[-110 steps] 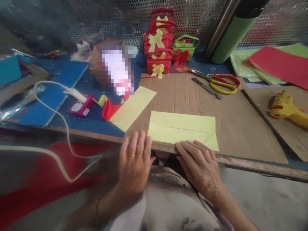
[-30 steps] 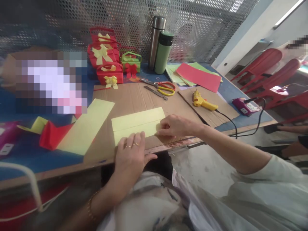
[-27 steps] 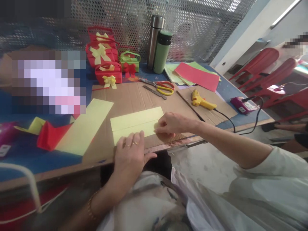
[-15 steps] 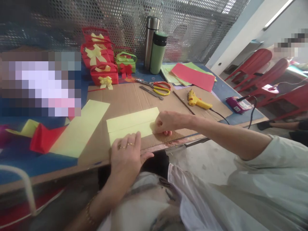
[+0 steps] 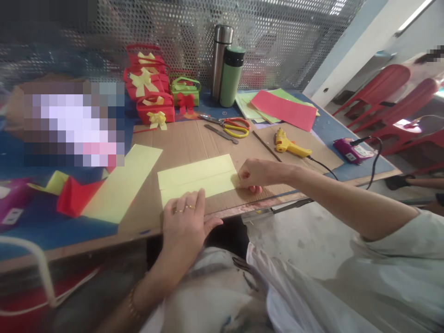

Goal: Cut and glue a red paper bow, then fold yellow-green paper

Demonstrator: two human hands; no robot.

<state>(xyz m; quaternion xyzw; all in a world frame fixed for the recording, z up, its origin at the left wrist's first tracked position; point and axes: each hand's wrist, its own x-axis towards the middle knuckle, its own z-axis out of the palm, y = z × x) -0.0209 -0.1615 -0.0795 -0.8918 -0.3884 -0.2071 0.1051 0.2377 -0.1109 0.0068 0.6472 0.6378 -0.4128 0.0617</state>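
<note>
A pale yellow paper strip [image 5: 197,175] with a crease along its length lies on brown cardboard [image 5: 187,138]. My left hand [image 5: 183,219] rests flat on its lower left part, fingers together and thumb out to the side. My right hand [image 5: 255,175] is curled closed at the strip's right end; what its fingertips hold, if anything, is hidden. Another pale yellow sheet [image 5: 126,185] lies to the left, beside folded red paper [image 5: 78,196]. Scissors [image 5: 234,127] and a yellow glue gun [image 5: 291,145] lie behind my hands.
Red boxes with yellow bows [image 5: 156,108], a small green box [image 5: 185,95] and two flasks [image 5: 231,78] stand at the back. Coloured sheets [image 5: 284,109] lie back right. A purple device [image 5: 352,151] with a cord sits on the right. A blurred-out person is at left.
My right hand has moved a little right, off the strip's surface to its right end, which now shows more. The whole view has shifted slightly. My left hand stays on the strip.
</note>
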